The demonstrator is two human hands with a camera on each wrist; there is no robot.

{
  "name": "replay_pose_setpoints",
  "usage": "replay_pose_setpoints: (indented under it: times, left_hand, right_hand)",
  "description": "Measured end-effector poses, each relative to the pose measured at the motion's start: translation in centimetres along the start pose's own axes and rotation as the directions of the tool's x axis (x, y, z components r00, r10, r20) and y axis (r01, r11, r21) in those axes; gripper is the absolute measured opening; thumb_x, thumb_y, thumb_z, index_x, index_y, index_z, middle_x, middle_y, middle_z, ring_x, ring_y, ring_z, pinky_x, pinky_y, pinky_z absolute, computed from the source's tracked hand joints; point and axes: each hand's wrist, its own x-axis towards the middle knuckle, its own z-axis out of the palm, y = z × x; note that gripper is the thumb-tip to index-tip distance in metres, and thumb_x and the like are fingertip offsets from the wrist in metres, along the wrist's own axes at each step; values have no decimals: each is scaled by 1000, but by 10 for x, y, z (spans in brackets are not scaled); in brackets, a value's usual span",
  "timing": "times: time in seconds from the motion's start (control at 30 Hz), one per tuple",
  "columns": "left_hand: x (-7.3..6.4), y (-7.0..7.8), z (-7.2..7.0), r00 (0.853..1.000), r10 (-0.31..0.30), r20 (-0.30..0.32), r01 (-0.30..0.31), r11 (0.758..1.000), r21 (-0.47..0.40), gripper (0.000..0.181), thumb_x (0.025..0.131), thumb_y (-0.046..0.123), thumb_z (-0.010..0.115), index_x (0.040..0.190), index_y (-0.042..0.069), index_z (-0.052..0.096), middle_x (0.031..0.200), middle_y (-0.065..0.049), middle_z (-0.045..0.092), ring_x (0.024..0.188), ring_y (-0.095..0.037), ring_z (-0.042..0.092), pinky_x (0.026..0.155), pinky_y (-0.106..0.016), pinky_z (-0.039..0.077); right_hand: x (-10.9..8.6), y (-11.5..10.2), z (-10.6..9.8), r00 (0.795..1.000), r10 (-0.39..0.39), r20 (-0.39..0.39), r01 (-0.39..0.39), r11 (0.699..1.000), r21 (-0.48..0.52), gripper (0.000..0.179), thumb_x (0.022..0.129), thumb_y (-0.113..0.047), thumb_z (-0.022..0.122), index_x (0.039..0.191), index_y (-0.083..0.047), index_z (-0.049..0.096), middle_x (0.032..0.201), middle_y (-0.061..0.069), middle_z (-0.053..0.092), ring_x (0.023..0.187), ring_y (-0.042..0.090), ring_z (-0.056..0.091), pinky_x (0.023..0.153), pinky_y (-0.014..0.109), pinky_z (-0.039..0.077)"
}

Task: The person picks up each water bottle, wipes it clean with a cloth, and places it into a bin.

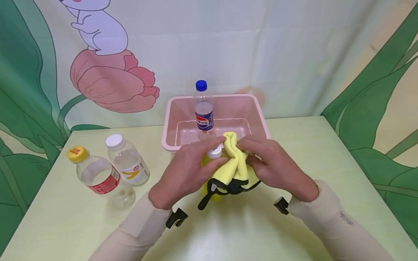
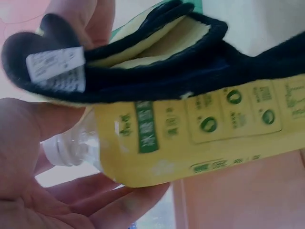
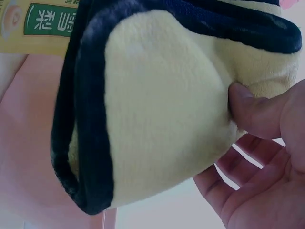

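Observation:
A folded yellow cloth (image 1: 233, 159) with black edging and a white tag lies against a yellow-labelled bottle (image 2: 200, 138) with a white cap. My left hand (image 1: 187, 166) holds this bottle near its neck, the fingers curved around one side in the left wrist view and the thumb by the cloth. My right hand (image 1: 271, 161) pinches the cloth between thumb and fingers; the right wrist view shows the thumb (image 3: 257, 112) pressed into the fabric. Both hands and the cloth hide much of the bottle in the head view.
Behind the hands stands a pink basin (image 1: 236, 105), with a blue-capped cola bottle (image 1: 204, 112) at it. To the left on the pale table (image 1: 156, 232) are a yellow-capped bottle (image 1: 101, 177) and a white-capped bottle (image 1: 128, 161). A patterned curtain (image 1: 209, 47) hangs behind.

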Motion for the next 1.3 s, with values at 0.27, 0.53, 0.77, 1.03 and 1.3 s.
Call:
replay_pose_setpoints:
  times: [0.27,0.53,0.77,1.03,1.3]
  left_hand:
    - [-5,-2,6,999,11,-42,-11,1000,0,54,93,25,68,144,29,51,139,-5,57,118,-20,59,84,-32,57]
    - [-7,3,2,999,-37,-20,37,999,30,58,94,25,67,147,32,45,137,-1,63,98,-18,64,81,-32,51]
    - [0,-10,5,998,-59,13,60,989,-135,45,92,20,69,135,21,54,123,-3,69,98,-16,65,87,-34,57]
    - [2,-20,8,1000,5,-5,-7,959,-283,35,92,12,69,125,18,61,117,-1,69,96,-16,62,85,-34,56]
    - [1,-22,14,999,-22,-26,12,944,-328,31,90,11,71,119,19,63,108,-1,70,93,-16,61,82,-32,52]
  right_hand:
    - [5,-1,4,1000,24,9,-24,998,-52,35,83,15,57,101,-14,67,98,-4,66,91,8,56,78,27,53]
    - [8,0,5,1000,9,19,-8,999,-45,37,82,16,55,101,-13,68,98,-4,67,89,8,57,77,27,53]
    - [11,3,9,998,13,59,-11,999,-34,32,87,11,54,100,-14,67,96,-5,66,88,10,58,80,27,51]
    - [12,6,14,982,129,139,-124,991,-47,23,89,5,60,96,-15,69,91,-7,68,82,9,58,77,27,51]
    - [-4,29,39,960,187,210,-206,976,75,21,87,6,62,86,-14,70,78,-4,66,71,8,54,66,22,50]
